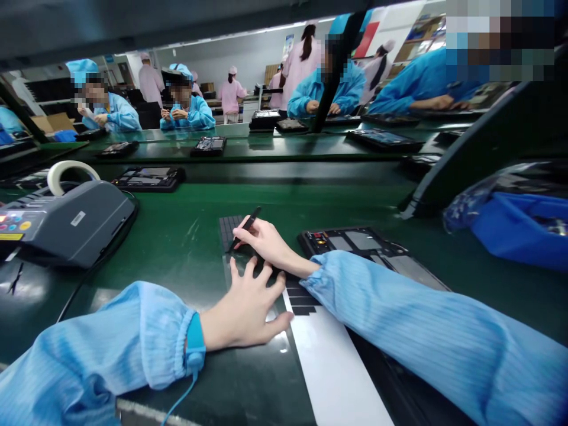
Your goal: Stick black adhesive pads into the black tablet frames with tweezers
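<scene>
My left hand point(251, 305) is spread, its fingers apart, with the fingertips over dark material on the green bench. It holds nothing, and a blue wrist strap point(195, 340) with a cord circles the wrist. Just beyond those fingertips, my right hand point(266, 239) pinches a slim black pen-like tool point(251, 220). The tool's lower end points down at a dark sheet marked in a grid point(229, 228), partly hidden by the hand. Beside my left thumb lies a white sheet point(337, 361) with several black strips point(303, 300) along its upper part; my right sleeve covers some of it.
At left stands a grey tape dispenser point(84, 222) with a white tape roll point(55, 177). An opened flat electronic device point(355, 239) lies beyond my right forearm. A blue bin point(523, 231) sits at far right. Across the bench, several people in blue work near similar devices point(208, 145).
</scene>
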{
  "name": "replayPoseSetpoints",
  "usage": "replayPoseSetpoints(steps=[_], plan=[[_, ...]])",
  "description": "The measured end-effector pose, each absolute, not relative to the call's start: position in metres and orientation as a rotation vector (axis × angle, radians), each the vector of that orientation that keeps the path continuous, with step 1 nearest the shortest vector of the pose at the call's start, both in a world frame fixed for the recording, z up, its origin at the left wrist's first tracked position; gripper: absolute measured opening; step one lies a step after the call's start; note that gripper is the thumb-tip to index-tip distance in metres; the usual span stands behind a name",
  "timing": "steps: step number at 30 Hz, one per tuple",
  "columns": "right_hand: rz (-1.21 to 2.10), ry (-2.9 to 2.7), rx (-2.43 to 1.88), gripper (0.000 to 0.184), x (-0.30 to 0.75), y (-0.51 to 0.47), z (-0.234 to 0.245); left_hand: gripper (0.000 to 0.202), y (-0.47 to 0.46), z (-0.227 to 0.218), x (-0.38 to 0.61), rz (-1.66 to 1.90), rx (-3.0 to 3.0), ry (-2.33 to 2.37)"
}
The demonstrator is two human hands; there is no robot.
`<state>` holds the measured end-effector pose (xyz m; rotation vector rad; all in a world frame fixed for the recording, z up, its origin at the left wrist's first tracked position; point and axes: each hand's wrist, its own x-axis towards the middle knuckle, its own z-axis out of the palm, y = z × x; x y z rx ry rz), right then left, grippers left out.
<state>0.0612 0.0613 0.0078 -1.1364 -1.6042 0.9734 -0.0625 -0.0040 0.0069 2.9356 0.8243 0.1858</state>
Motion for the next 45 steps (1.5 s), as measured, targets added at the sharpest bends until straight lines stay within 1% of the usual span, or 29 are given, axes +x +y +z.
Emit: replayPoseSetpoints(steps=[5,9,12,14,17,20,23,25,28,32,39,45], plan=[[0.987,-1.597,-1.142,0.017,0.061,0.06,0.006,0.057,-0.004,0.007,-0.062,0.179,2.953,0.828],[1.182,-1.399,-1.112,0.019,0.061,0.066,0.005,0.058,-0.004,0.007,-0.062,0.174,2.966,0.837],[1.377,-1.215,-1.012,0.023,0.063,0.067,0.022,0.058,-0.004,0.005,-0.062,0.161,2.979,0.846],[1.429,-1.206,-0.962,0.026,0.071,0.061,0.043,0.057,-0.005,0.004,-0.063,0.151,2.99,0.848],[1.328,-1.327,-0.999,0.029,0.098,0.037,0.075,0.056,-0.003,0.005,-0.066,0.171,3.007,0.845],[1.055,-1.455,-1.178,0.034,0.135,0.0,0.085,0.049,0.004,0.011,-0.066,0.282,2.981,0.86],[0.915,-1.473,-1.371,0.037,0.164,-0.031,0.069,0.038,0.013,0.021,-0.054,0.525,2.918,0.811],[0.962,-1.405,-1.439,0.036,0.173,-0.043,0.053,0.03,0.014,0.025,-0.041,0.666,2.896,0.66],[1.073,-1.321,-1.489,0.031,0.175,-0.045,0.033,0.022,0.01,0.023,-0.022,0.72,2.863,0.445],[1.065,-1.297,-1.498,0.025,0.168,-0.041,0.025,0.024,0.003,0.01,-0.013,0.726,2.8,0.385],[0.823,-1.293,-1.53,0.027,0.165,-0.037,0.022,0.028,0.002,0.004,-0.018,0.623,2.848,0.361],[0.775,-1.279,-1.546,0.026,0.163,-0.037,0.022,0.03,0.001,0.005,-0.018,0.577,2.867,0.376]])
